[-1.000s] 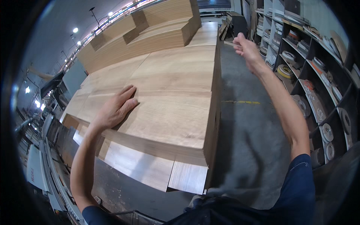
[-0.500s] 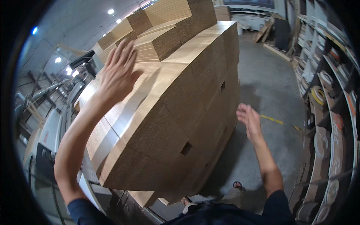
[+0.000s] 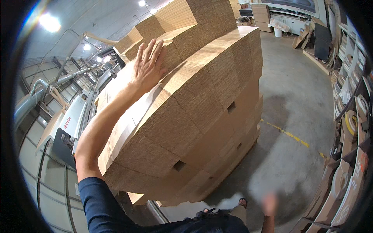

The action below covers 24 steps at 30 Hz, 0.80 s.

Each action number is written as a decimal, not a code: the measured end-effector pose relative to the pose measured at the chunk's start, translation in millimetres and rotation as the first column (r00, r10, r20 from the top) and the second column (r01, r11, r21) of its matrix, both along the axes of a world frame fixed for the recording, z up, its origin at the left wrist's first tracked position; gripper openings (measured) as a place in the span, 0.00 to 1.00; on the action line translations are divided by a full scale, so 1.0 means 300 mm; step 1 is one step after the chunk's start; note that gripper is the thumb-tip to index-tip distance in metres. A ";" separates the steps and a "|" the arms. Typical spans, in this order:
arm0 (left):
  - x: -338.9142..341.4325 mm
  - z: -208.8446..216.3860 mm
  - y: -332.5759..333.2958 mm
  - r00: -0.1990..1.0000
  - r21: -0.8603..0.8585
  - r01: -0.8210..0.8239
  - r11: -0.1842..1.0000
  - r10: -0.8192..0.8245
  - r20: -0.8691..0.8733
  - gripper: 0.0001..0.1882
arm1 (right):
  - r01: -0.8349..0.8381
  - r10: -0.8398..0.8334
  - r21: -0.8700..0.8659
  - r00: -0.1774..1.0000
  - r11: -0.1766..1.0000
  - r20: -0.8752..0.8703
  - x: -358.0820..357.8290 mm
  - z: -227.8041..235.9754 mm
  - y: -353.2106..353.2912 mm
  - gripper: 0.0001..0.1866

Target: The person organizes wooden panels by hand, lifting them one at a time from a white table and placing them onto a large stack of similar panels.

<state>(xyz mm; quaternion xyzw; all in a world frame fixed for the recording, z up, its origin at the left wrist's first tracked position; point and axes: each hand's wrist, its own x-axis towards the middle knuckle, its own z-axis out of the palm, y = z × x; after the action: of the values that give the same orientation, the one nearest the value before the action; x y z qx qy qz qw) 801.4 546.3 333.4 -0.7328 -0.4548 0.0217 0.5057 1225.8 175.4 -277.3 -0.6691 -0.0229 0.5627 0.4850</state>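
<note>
A tall stack of wood-grain boards fills the middle, its rough brown edges toward me and its pale, smooth top catching the light. Shorter board stacks rise in steps at its far side. My left hand, palm down with fingers spread, is over the top boards beside the nearest step; whether the palm touches them is hidden. Low at my right side, apart from the stack, hangs my right hand. It is blurred, so its fingers cannot be made out.
Grey floor with a yellow line runs along the stack's right. Shelves with rolls of edge banding line the far right. A long machine stands at left. A white bucket and leaning panels are at the back.
My left hand has moved right and forward over the stack's top. My right hand has dropped from beside the stack toward my body. The view has shifted.
</note>
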 end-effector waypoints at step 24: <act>-0.096 0.109 -0.329 0.990 0.023 0.021 1.000 -0.024 0.140 0.41 | -0.334 0.372 0.284 0.924 0.899 -0.088 -0.175 0.045 0.436 0.32</act>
<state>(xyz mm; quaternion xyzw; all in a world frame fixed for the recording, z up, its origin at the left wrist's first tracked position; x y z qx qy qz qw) 772.5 447.5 366.2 -0.7321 -0.4812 -0.0402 0.4806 1173.3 306.1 -263.9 -0.5424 -0.1847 0.6786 0.4596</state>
